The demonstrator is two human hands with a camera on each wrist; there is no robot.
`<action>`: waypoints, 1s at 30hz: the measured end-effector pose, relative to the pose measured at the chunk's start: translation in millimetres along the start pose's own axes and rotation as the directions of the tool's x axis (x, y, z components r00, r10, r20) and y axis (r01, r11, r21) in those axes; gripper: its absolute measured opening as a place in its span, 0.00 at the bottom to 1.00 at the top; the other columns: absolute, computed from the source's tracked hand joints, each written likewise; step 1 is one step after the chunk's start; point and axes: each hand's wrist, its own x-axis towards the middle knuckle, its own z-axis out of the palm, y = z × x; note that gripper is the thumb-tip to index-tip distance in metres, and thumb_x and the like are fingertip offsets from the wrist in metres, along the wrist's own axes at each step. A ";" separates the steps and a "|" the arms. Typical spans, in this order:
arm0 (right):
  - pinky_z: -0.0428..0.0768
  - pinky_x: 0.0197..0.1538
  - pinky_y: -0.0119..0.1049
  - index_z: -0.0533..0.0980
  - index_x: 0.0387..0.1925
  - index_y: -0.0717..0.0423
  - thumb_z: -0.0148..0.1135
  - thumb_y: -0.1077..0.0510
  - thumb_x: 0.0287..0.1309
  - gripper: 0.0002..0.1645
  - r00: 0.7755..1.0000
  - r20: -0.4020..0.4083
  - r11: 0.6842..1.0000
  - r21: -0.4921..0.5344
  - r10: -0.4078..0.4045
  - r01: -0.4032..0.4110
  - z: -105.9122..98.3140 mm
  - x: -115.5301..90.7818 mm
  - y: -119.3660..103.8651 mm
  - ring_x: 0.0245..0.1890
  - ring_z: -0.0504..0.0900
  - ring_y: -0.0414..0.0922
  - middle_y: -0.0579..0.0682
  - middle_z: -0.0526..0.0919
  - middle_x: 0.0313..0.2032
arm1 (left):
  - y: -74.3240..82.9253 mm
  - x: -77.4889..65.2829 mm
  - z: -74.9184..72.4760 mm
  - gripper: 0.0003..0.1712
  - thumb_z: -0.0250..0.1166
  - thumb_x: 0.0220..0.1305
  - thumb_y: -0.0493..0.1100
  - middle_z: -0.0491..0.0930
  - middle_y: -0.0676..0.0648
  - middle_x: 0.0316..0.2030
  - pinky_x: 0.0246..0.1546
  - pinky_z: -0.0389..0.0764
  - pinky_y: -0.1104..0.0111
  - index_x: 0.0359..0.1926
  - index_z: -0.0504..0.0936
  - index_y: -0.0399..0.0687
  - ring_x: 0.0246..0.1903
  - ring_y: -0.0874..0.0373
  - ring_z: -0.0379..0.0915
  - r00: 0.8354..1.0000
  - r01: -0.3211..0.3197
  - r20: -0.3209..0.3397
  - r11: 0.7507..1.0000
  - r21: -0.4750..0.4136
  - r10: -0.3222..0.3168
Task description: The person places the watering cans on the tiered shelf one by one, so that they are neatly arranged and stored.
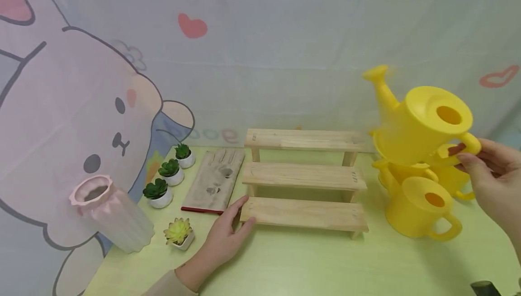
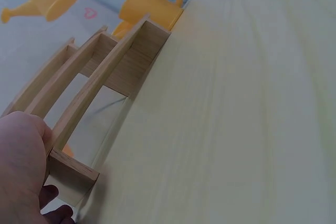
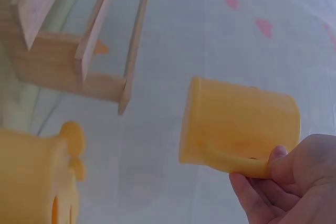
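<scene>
My right hand (image 1: 494,176) pinches the handle of a yellow watering can (image 1: 423,115), lifted above the table at the right with its spout up and to the left. In the right wrist view the thumb and fingers close round the handle of this watering can (image 3: 236,121). My left hand (image 1: 224,237) grips the left end of a three-step wooden stand (image 1: 301,212), the thumb at its front step. The left wrist view shows fingers (image 2: 59,213) beside the stand's end panel. Below the raised can, more yellow watering cans (image 1: 415,207) stand on the table, partly hidden.
Left of the stand lie a grey work glove (image 1: 213,183) and several small potted succulents (image 1: 179,232). A pink-white fluted vase (image 1: 118,219) stands at the far left. A printed cloth (image 1: 285,60) hangs behind the table. A dark object (image 1: 484,288) pokes in at the lower right.
</scene>
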 end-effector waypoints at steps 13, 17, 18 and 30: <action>0.79 0.28 0.19 0.82 0.59 0.48 0.60 0.46 0.71 0.20 0.965 0.251 0.994 -0.097 0.070 -0.047 90.3 39.2 -64.3 0.32 0.81 0.14 0.45 0.92 0.45 | -5.3 1.3 1.8 0.40 0.63 0.69 0.64 0.67 0.56 0.74 0.75 0.67 0.54 0.77 0.64 0.60 0.75 0.59 0.63 1.000 -0.027 -0.005 1.000 0.002 0.027; 0.79 0.26 0.23 0.83 0.57 0.48 0.61 0.44 0.71 0.20 0.953 0.295 0.996 -0.077 0.067 -0.046 117.8 42.9 -73.0 0.39 0.90 0.36 0.52 0.91 0.47 | -7.4 1.1 2.4 0.40 0.63 0.70 0.64 0.67 0.57 0.74 0.75 0.68 0.53 0.77 0.64 0.59 0.74 0.59 0.63 0.999 -0.039 -0.012 0.999 0.011 0.039; 0.79 0.26 0.23 0.83 0.57 0.49 0.62 0.45 0.71 0.20 0.952 0.301 0.997 -0.067 0.057 -0.038 124.3 43.6 -74.0 0.40 0.91 0.42 0.52 0.91 0.46 | -7.3 1.0 2.4 0.40 0.63 0.70 0.64 0.67 0.57 0.74 0.74 0.68 0.53 0.77 0.64 0.59 0.74 0.59 0.63 0.999 -0.041 -0.013 0.999 0.012 0.041; 0.85 0.39 0.40 0.82 0.60 0.48 0.62 0.45 0.70 0.22 0.912 0.398 0.995 -0.059 0.094 -0.077 176.9 55.1 -101.3 0.47 0.88 0.49 0.50 0.90 0.48 | -4.6 0.7 1.7 0.40 0.62 0.70 0.64 0.66 0.56 0.75 0.74 0.68 0.53 0.77 0.64 0.60 0.75 0.59 0.62 0.999 -0.042 -0.003 0.999 0.003 0.042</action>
